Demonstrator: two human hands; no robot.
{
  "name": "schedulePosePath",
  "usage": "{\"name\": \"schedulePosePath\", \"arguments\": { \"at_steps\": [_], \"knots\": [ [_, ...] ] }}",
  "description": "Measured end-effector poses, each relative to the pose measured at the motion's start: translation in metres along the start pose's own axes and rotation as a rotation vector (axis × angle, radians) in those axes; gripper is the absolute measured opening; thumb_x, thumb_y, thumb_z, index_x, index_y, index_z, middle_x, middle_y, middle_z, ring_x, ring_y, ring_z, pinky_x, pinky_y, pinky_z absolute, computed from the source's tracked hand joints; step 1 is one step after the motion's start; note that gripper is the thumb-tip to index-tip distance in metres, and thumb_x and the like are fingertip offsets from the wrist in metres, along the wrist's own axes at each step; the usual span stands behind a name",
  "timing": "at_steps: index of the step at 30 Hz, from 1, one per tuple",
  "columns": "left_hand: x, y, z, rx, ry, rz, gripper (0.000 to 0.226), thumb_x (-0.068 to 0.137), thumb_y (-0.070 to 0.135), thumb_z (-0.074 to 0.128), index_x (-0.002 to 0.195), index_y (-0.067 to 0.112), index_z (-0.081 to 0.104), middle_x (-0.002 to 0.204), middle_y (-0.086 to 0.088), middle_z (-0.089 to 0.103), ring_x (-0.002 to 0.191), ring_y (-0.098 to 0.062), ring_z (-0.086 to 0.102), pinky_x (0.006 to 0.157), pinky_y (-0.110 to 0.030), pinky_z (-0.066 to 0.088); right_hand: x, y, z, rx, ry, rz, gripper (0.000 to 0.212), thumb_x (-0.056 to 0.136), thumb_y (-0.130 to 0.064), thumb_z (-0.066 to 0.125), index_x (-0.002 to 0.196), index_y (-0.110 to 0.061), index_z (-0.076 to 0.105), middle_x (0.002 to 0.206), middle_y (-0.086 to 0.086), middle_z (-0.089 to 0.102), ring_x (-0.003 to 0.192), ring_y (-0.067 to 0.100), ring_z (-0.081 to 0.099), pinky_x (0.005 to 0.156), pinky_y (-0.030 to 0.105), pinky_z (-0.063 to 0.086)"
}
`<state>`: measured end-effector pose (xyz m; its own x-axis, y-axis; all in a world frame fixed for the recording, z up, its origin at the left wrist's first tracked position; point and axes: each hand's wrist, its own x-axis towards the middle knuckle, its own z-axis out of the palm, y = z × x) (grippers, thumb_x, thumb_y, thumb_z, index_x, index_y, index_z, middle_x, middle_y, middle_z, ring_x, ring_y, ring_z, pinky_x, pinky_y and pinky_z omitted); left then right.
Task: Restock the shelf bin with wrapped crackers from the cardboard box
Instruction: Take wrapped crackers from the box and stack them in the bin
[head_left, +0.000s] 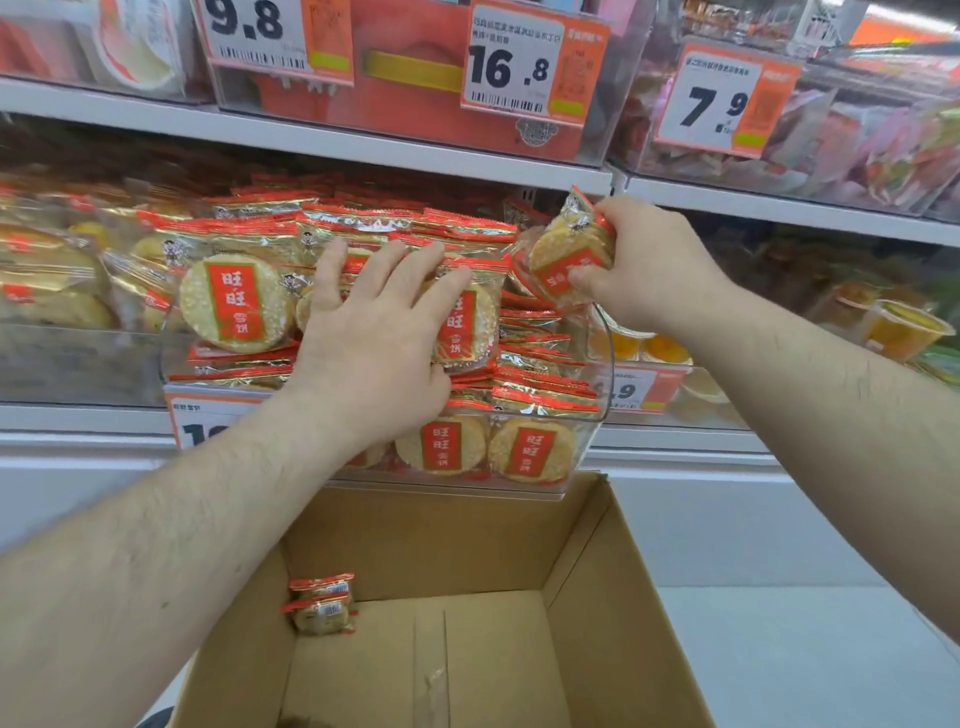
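The left hand (371, 332) lies flat on the heap of wrapped crackers (236, 301) in the clear shelf bin (605, 374), its fingers (332, 270) straight and spread, pressing on the packs and holding nothing. The right hand (631, 260) is at the bin's upper right corner, its fingers and thumb curled round a small stack of packs (569, 254), which is tilted and sits just above the bin's right wall. The bin is heaped well above its rim; round crackers with red labels show through its front, and flat packs are stacked on edge along its right side.

Below the bin stands the open cardboard box (587, 571). Two packs (322, 603) lie against its left inner wall, one atop the other; the rest of its floor is bare cardboard.

Left of the bin another bin (52, 280) holds similar wrapped crackers. To the right are tubs of yellow jelly (904, 327). The shelf above carries price tags reading 9.8 (249, 26), 16.8 (511, 67) and 7.9 (714, 104).
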<state>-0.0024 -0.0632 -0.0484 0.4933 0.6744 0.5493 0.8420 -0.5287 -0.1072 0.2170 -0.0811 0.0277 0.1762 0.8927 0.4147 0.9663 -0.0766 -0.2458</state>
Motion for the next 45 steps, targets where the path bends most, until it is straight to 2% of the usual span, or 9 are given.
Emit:
{"name": "schedulePosePath", "arguments": {
  "at_steps": [10,16,19,22,32,35,38,41,45],
  "knots": [
    [0.0,-0.001,0.0,-0.022,0.039,-0.019,0.078,0.073,0.032,0.065,0.146,0.024,0.039,0.15,-0.003,0.04,0.14,-0.027,0.033,0.115,-0.058,0.006,0.013,-0.026,0.001,-0.414,-0.081,0.0,0.018,0.085,-0.006,0.056,0.097,-0.013,0.044,0.087,0.007,0.051,0.076,0.03,0.05,0.057,0.035,0.037],
    [-0.001,0.001,-0.003,-0.024,0.013,-0.022,0.079,0.076,0.033,0.064,0.148,0.026,0.034,0.153,-0.002,0.034,0.143,-0.025,0.027,0.116,-0.057,0.002,0.037,-0.027,0.019,-0.479,-0.249,-0.131,0.027,0.087,-0.006,0.054,0.11,-0.011,0.04,0.101,0.008,0.047,0.093,0.031,0.051,0.071,0.04,0.039],
    [-0.001,0.003,-0.004,-0.028,-0.008,-0.026,0.079,0.079,0.035,0.062,0.15,0.027,0.028,0.156,-0.001,0.029,0.145,-0.024,0.022,0.116,-0.056,-0.002,0.043,-0.018,0.028,-0.348,-0.164,-0.103,0.04,0.086,-0.006,0.061,0.12,-0.007,0.041,0.116,0.013,0.051,0.105,0.033,0.052,0.074,0.039,0.038],
    [-0.001,0.003,-0.005,-0.032,-0.006,-0.028,0.079,0.08,0.036,0.06,0.151,0.027,0.027,0.156,-0.001,0.027,0.146,-0.024,0.021,0.116,-0.056,-0.003,0.041,-0.012,0.041,-0.234,-0.025,-0.11,0.037,0.086,-0.007,0.063,0.121,-0.006,0.051,0.117,0.014,0.059,0.105,0.033,0.057,0.077,0.04,0.046],
    [0.002,0.005,-0.005,-0.015,-0.058,-0.032,0.079,0.084,0.039,0.056,0.152,0.03,0.018,0.161,0.001,0.016,0.148,-0.024,0.011,0.116,-0.056,-0.007,0.038,-0.008,0.052,-0.327,-0.142,-0.202,0.04,0.092,-0.016,0.064,0.13,-0.012,0.054,0.114,0.013,0.066,0.101,0.033,0.062,0.081,0.041,0.054],
    [0.003,0.007,-0.006,-0.027,-0.068,-0.037,0.079,0.084,0.039,0.055,0.153,0.03,0.017,0.161,0.002,0.014,0.149,-0.024,0.008,0.115,-0.056,-0.009,0.038,-0.006,0.052,-0.355,-0.153,-0.216,0.058,0.092,-0.017,0.063,0.144,-0.009,0.039,0.141,0.015,0.051,0.126,0.034,0.051,0.099,0.044,0.048],
    [0.002,0.008,-0.008,-0.031,-0.05,-0.034,0.079,0.084,0.038,0.056,0.153,0.028,0.019,0.163,-0.001,0.011,0.15,-0.026,0.005,0.115,-0.058,-0.01,0.036,-0.007,0.048,-0.324,-0.163,-0.203,0.08,0.091,-0.017,0.064,0.155,-0.008,0.016,0.161,0.012,0.022,0.148,0.028,0.021,0.117,0.039,0.026],
    [-0.001,0.011,-0.01,-0.026,0.037,-0.003,0.076,0.077,0.034,0.06,0.148,0.022,0.035,0.16,-0.008,0.024,0.149,-0.03,0.015,0.115,-0.06,-0.002,0.025,-0.011,0.04,-0.281,-0.116,-0.18,0.082,0.092,-0.017,0.064,0.156,-0.01,0.013,0.163,0.009,0.016,0.15,0.025,0.017,0.117,0.037,0.024],
    [-0.006,0.017,-0.014,-0.11,0.153,0.019,0.066,0.069,0.029,0.061,0.133,0.017,0.051,0.138,-0.007,0.049,0.128,-0.032,0.042,0.101,-0.053,0.027,-0.003,-0.022,0.027,-0.201,-0.062,-0.137,0.07,0.091,-0.016,0.061,0.152,-0.013,0.026,0.159,0.009,0.028,0.141,0.031,0.035,0.108,0.038,0.037]
  ]
}}
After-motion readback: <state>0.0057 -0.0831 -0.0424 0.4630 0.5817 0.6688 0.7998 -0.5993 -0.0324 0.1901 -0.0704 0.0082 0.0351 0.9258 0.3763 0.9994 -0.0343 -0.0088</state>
